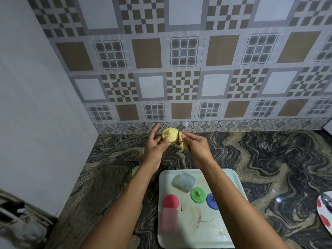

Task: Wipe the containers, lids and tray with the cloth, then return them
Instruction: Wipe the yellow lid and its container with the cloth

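Note:
My left hand point(155, 146) holds a yellow lid point(169, 135) with a knob, raised above the counter near the back wall. My right hand point(195, 146) grips a bunched yellowish cloth point(181, 143) pressed against the lid's right edge. Below my arms lies a pale tray point(224, 223) with stains. On it lie a clear container point(184, 180) on its side, a red-lidded container point(170, 212), a green lid point(198, 194) and a blue lid point(212, 201) partly hidden by my right forearm. A yellowish container point(135, 170) peeks out beside my left forearm on the counter.
The dark marbled counter point(269, 159) runs to a tiled back wall. A white wall closes the left side. A plate point(324, 212) with red spots sits at the right edge. A dark rack point(19, 212) shows at lower left.

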